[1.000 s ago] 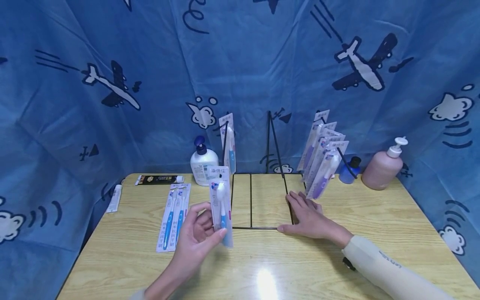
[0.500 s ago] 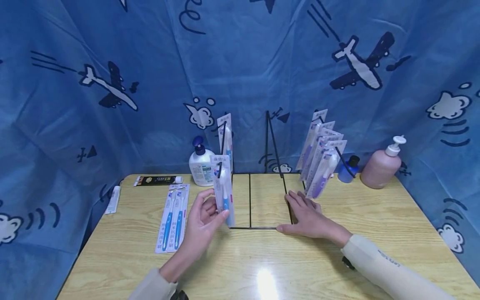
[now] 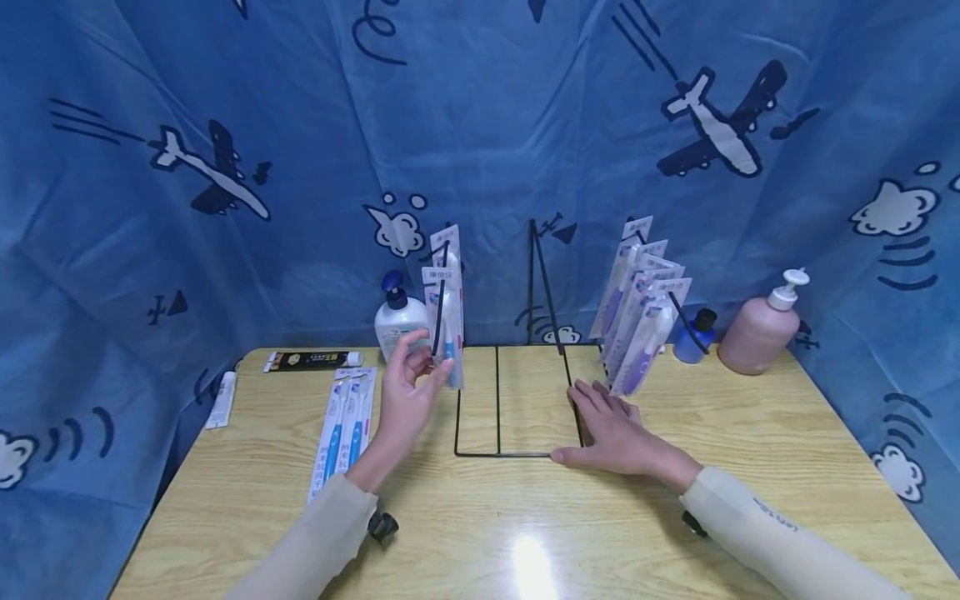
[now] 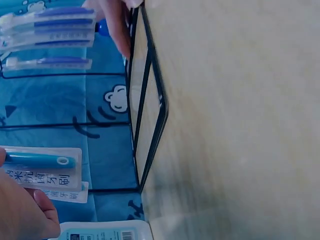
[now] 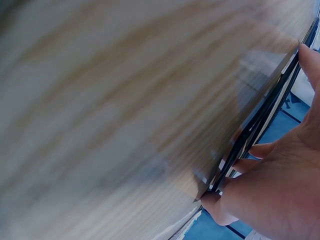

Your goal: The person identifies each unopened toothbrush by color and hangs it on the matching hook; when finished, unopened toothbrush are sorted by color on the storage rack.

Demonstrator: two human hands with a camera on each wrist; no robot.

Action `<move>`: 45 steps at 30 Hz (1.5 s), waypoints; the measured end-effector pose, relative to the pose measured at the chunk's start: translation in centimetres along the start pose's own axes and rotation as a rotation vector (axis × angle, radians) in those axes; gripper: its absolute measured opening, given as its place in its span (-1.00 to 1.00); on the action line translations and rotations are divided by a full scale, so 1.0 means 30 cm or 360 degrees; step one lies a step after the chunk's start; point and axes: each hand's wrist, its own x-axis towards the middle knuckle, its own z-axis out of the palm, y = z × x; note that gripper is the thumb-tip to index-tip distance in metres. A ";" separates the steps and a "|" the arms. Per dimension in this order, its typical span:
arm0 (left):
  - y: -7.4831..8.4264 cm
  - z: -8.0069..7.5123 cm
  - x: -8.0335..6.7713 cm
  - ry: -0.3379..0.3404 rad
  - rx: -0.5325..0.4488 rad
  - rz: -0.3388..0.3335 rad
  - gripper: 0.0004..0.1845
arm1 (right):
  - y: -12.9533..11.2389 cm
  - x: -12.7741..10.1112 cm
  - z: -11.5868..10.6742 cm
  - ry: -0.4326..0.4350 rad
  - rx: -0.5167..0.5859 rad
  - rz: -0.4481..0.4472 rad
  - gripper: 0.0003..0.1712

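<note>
My left hand (image 3: 408, 375) pinches the side of a packaged blue toothbrush (image 3: 453, 321) between thumb and fingers. This pack stands upright at the left hook of a black wire rack (image 3: 498, 417), in front of another blue toothbrush pack (image 3: 446, 236). In the left wrist view the held toothbrush (image 4: 40, 161) and part of the left hand (image 4: 25, 210) show. My right hand (image 3: 618, 433) rests on the rack's base at its right, fingers spread and thumb on the front wire. Several purple toothbrush packs (image 3: 648, 346) hang from the right hook.
Two blue toothbrush packs (image 3: 345, 425) lie on the table (image 3: 637, 533) at left. Behind them is a black toothpaste box (image 3: 311, 360), with a small white tube (image 3: 221, 400) farther left. A white pump bottle (image 3: 393, 321), blue bottle (image 3: 692, 343) and pink pump bottle (image 3: 757, 333) stand at the back.
My left hand has moved the blue toothbrush pack away from me along the left hook, toward the one behind. The right hand has stayed on the rack.
</note>
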 end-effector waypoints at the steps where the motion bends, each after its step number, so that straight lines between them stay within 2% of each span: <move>1: -0.004 0.003 0.013 0.0013 0.0005 -0.0005 -0.49 | -0.002 0.001 -0.002 -0.0008 -0.0013 0.0010 0.32; 5: -0.020 0.014 0.057 0.0042 0.0033 -0.0037 -0.50 | -0.024 -0.002 -0.021 -0.0047 -0.0024 0.0050 0.33; 12: -0.042 0.027 0.116 0.0056 0.0104 -0.0055 -0.52 | -0.016 0.001 -0.015 -0.0049 -0.0017 0.0045 0.32; 18: -0.053 0.029 0.145 0.0052 0.0138 -0.0005 -0.53 | -0.014 -0.001 -0.016 -0.0025 0.0005 0.0011 0.32; 24: -0.062 0.028 0.157 0.0048 0.0108 0.0022 -0.54 | 0.002 0.000 -0.001 0.0033 0.0018 -0.0037 0.32; 30: -0.058 0.022 0.155 0.0097 0.0106 -0.0006 -0.52 | -0.020 -0.004 -0.017 -0.0013 0.0011 0.0007 0.32; 35: -0.026 -0.001 0.136 0.0095 0.0107 -0.0028 -0.52 | -0.022 -0.003 -0.019 -0.0026 -0.0001 0.0021 0.31; 40: 0.009 -0.046 0.102 0.0117 0.0050 -0.0054 -0.55 | -0.024 -0.003 -0.020 -0.0040 -0.0027 0.0036 0.31; 45: 0.035 -0.117 0.049 0.0134 -0.0012 -0.0103 -0.54 | -0.025 -0.003 -0.020 -0.0049 -0.0054 0.0054 0.31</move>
